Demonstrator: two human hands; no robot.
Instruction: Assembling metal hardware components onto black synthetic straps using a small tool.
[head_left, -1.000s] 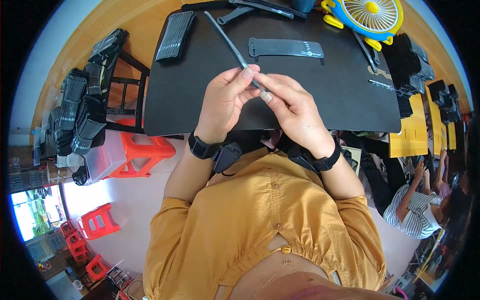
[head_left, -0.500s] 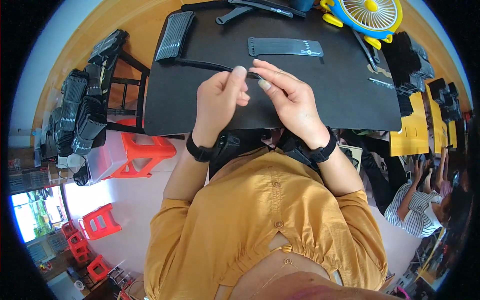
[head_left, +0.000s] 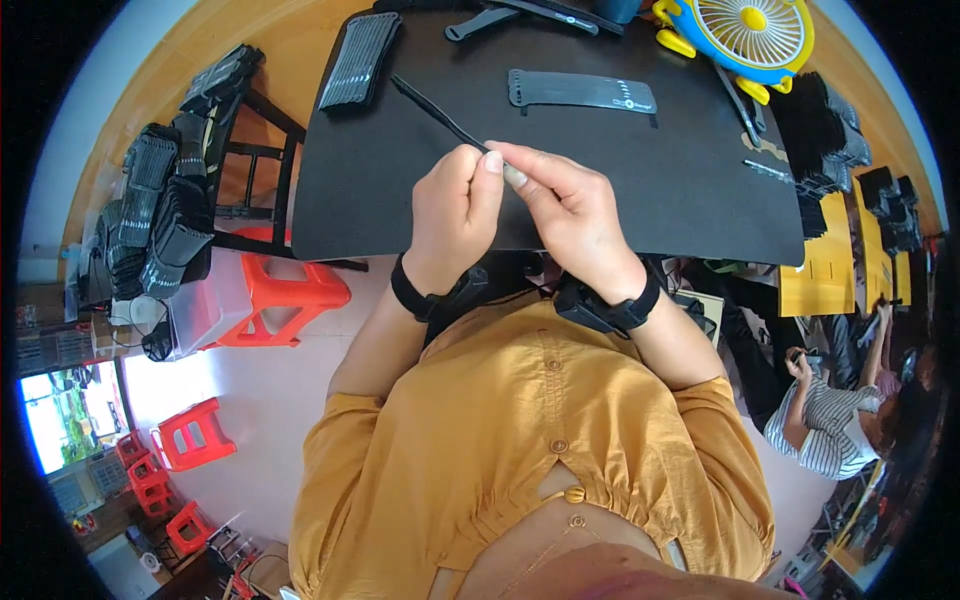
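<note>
My left hand (head_left: pixel 455 215) is closed around a thin black strap (head_left: pixel 435 108), thumb on top. The strap's free end sticks out to the far left above the black table (head_left: pixel 690 190). At the near end of the strap, the thumb and fingers of my right hand (head_left: pixel 578 205) are pinched together, touching the left hand. A flat dark-grey strap (head_left: pixel 580 92) with slots and pale print lies just beyond both hands. To its left sits a neat stack of similar grey straps (head_left: pixel 360 62).
A yellow and blue fan (head_left: pixel 755 22) stands at the far right, with folded straps (head_left: pixel 490 20) at the back edge. Piles of black straps (head_left: pixel 180 210) rest left of the table beside a red stool (head_left: pixel 290 290). Another person (head_left: pixel 825 425) works at right.
The strap's free end has swung away from the stack and now points up and left. My hands have come together, the left fingers curling in more tightly.
</note>
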